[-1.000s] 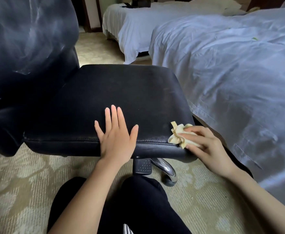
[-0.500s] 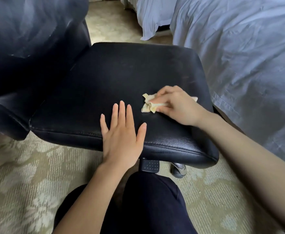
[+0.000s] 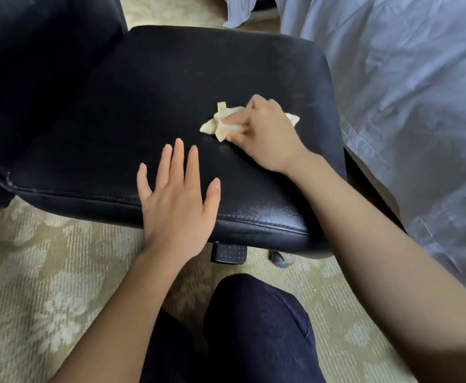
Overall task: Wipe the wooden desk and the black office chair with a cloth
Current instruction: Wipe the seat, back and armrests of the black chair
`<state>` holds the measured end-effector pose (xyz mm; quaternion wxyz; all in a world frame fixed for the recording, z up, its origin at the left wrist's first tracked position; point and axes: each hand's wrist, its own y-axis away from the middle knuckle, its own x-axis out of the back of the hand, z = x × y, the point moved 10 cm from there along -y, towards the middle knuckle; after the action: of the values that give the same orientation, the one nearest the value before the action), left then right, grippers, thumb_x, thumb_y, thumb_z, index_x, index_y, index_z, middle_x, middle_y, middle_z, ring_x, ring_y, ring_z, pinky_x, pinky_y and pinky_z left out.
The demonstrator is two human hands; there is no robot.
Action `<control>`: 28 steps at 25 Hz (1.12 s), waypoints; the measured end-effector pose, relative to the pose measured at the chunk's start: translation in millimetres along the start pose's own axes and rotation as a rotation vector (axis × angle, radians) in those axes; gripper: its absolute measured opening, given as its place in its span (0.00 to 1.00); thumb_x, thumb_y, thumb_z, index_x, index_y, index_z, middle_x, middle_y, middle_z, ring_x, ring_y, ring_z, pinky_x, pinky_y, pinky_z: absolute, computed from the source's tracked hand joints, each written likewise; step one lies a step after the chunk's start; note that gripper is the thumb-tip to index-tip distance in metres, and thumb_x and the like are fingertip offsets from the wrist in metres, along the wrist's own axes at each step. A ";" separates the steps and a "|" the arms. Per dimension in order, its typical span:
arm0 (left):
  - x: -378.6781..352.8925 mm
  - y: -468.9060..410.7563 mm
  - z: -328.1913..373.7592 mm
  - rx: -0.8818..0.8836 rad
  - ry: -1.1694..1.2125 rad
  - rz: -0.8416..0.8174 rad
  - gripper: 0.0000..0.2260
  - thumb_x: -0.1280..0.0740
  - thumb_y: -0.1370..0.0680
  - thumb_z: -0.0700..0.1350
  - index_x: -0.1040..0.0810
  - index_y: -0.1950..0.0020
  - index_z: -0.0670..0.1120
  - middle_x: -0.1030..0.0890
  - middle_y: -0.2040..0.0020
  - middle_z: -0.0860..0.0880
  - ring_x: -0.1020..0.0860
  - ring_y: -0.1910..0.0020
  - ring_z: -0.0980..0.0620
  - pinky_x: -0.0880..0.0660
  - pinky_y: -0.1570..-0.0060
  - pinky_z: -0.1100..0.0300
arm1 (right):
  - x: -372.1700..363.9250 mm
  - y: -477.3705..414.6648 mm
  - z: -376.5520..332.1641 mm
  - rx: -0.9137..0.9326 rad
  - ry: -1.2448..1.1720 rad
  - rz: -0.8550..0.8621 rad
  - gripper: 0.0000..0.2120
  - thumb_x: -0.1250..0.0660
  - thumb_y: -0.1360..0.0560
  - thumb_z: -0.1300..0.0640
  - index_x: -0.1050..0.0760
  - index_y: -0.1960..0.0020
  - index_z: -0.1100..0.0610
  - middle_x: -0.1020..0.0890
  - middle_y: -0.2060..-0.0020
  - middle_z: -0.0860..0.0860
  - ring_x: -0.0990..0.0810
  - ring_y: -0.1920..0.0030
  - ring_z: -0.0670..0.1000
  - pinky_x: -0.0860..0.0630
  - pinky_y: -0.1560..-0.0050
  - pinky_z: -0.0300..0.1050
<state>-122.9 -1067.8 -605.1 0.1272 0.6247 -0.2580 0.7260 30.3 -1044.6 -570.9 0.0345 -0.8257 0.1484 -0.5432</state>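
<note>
The black office chair [image 3: 149,100] fills the upper middle of the head view, its leather seat facing me and its backrest at the upper left. A small crumpled yellow cloth [image 3: 220,124] lies on the right half of the seat. My right hand [image 3: 265,136] grips the cloth with curled fingers and presses it onto the leather. Near the seat's front edge, my left hand [image 3: 178,200] rests flat with fingers spread and straight, holding nothing. The wooden desk is not in view.
A bed with pale blue-white sheets [image 3: 408,106] stands close along the chair's right side. Patterned beige carpet [image 3: 33,272] covers the floor. My knee in dark trousers [image 3: 256,327] is at the bottom, below the chair's base lever [image 3: 229,252].
My right hand moved the cloth from the seat's front right corner inward onto the seat surface. The camera tilted down and closer. My left hand stayed flat at the front edge.
</note>
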 end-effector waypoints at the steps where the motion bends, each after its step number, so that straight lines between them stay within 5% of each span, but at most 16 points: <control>1: -0.2 1.2 -0.6 0.000 0.000 0.002 0.33 0.62 0.23 0.59 0.46 0.23 0.45 0.47 0.22 0.46 0.51 0.23 0.49 0.57 0.27 0.45 | 3.1 18.6 -0.1 -0.001 0.001 0.004 0.14 0.35 0.24 0.50 0.22 0.39 0.50 0.30 0.53 0.53 0.31 0.48 0.55 0.34 0.43 0.48; 10: 2.1 6.7 -0.1 -0.010 0.023 0.045 0.31 0.59 0.21 0.59 0.42 0.24 0.43 0.43 0.23 0.45 0.47 0.23 0.48 0.54 0.27 0.45 | 31.9 170.8 8.4 -0.038 -0.270 0.148 0.17 0.29 0.30 0.57 0.22 0.43 0.43 0.28 0.54 0.42 0.28 0.51 0.52 0.39 0.45 0.31; 17: 4.3 1.5 -1.1 0.009 0.040 0.086 0.30 0.55 0.22 0.58 0.37 0.26 0.42 0.37 0.25 0.44 0.42 0.25 0.46 0.51 0.28 0.44 | 42.4 132.7 52.5 -0.144 -0.362 0.201 0.15 0.27 0.29 0.57 0.22 0.45 0.44 0.23 0.55 0.50 0.26 0.50 0.48 0.34 0.45 0.33; 20: 4.8 1.3 -1.2 0.014 0.049 0.099 0.30 0.54 0.22 0.58 0.36 0.26 0.42 0.36 0.25 0.44 0.41 0.25 0.46 0.50 0.29 0.44 | 46.1 99.4 93.8 -0.248 -0.410 0.238 0.14 0.28 0.29 0.58 0.23 0.46 0.45 0.23 0.57 0.51 0.26 0.53 0.44 0.36 0.50 0.25; 24: 4.2 1.6 -1.1 0.015 0.043 0.095 0.30 0.54 0.22 0.58 0.36 0.26 0.42 0.37 0.25 0.44 0.41 0.25 0.46 0.51 0.28 0.45 | 42.7 73.9 142.7 -0.393 -0.563 0.350 0.07 0.31 0.25 0.59 0.18 0.48 0.54 0.19 0.58 0.50 0.26 0.55 0.42 0.30 0.50 0.41; 28: 2.6 2.7 -1.9 0.023 0.037 0.090 0.31 0.56 0.22 0.58 0.38 0.25 0.43 0.39 0.24 0.45 0.44 0.24 0.48 0.53 0.28 0.46 | 40.1 79.8 158.5 -0.520 -0.631 0.446 0.08 0.33 0.25 0.58 0.20 0.47 0.49 0.17 0.54 0.52 0.24 0.53 0.44 0.27 0.45 0.45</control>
<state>-126.3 -1069.3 -603.3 0.0921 0.6005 -0.2751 0.7452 172.1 -1148.6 -617.3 -0.0142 -0.8798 0.4356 -0.1895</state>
